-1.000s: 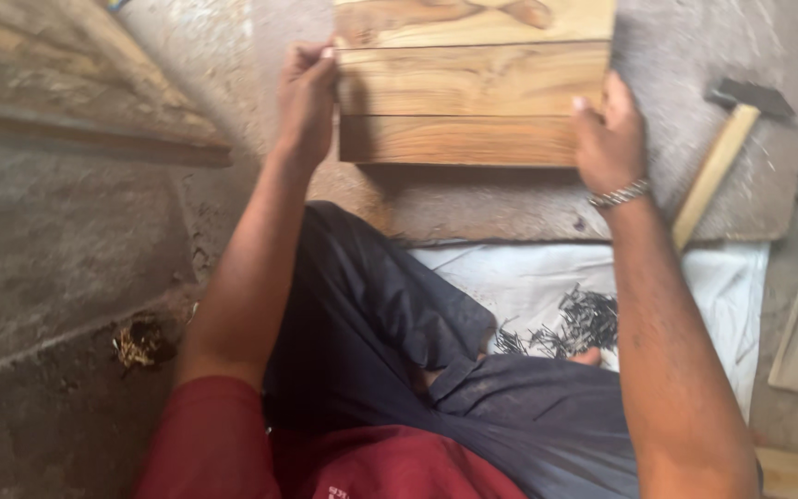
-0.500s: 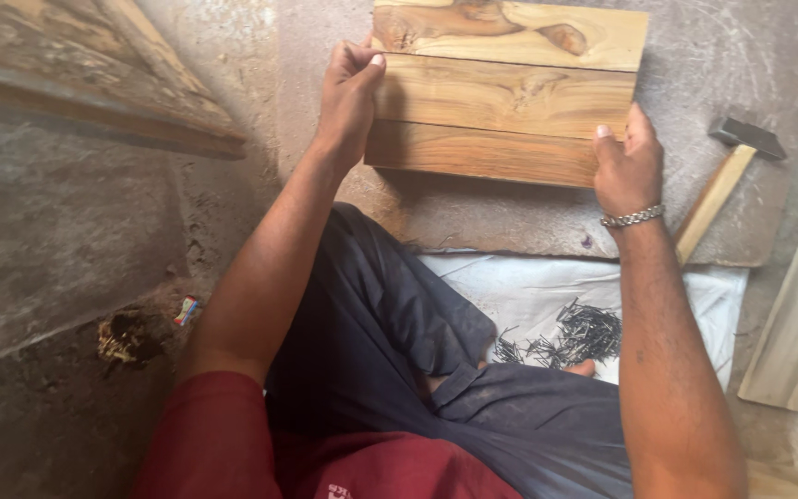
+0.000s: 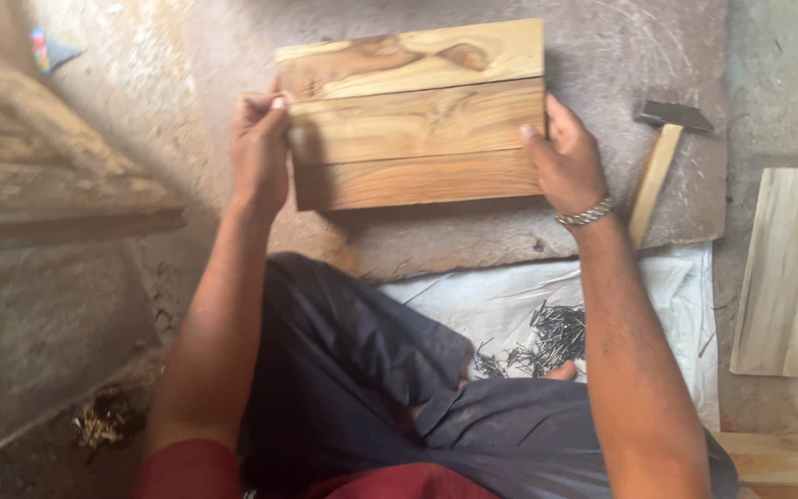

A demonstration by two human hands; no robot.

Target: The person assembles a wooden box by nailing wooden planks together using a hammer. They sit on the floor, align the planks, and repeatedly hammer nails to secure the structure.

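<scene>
A wooden panel [image 3: 415, 115] made of three joined planks lies flat on a grey slab [image 3: 602, 55] in front of me. My left hand [image 3: 259, 152] grips its left edge, with fingers curled over the middle plank. My right hand [image 3: 565, 159], a metal bracelet at its wrist, holds the right edge, thumb on top of the wood. Both hands are closed on the panel.
A hammer [image 3: 658, 157] with a wooden handle lies right of the panel. A pile of dark nails [image 3: 547, 337] sits on white sheeting [image 3: 676, 305] by my knee. A pale board [image 3: 791, 268] lies at far right. Rough timber [image 3: 39, 176] lies at left.
The panel has come fully into view, lower in the frame and level, with both hands still on its edges. The view has shifted so that more of the slab beyond the panel shows.
</scene>
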